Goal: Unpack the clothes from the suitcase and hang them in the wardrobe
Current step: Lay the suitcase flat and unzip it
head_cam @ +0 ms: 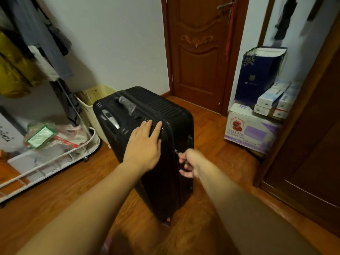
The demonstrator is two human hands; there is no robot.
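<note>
Suitcase (147, 129) upright under left hand (143, 144); right hand (188, 163) pinching zipper.

A black ribbed suitcase (147, 129) stands upright on the wooden floor (60, 184), zipped closed. The left hand (145, 144) lies flat on the suitcase's top, fingers straight, just in front of its plastic-wrapped carry handle (127, 103). The right hand (189, 162) pinches the zipper pull (176, 151) on the suitcase's right edge. Left of the suitcase stands a white clothes rack (55, 159) with garments hanging above its cluttered bottom shelf; a pale yellow basket (92, 100) sits between them. Behind the suitcase is a carved brown door (198, 52); to its right, a cardboard box (252, 131) carries a dark blue bag (257, 76).
</note>
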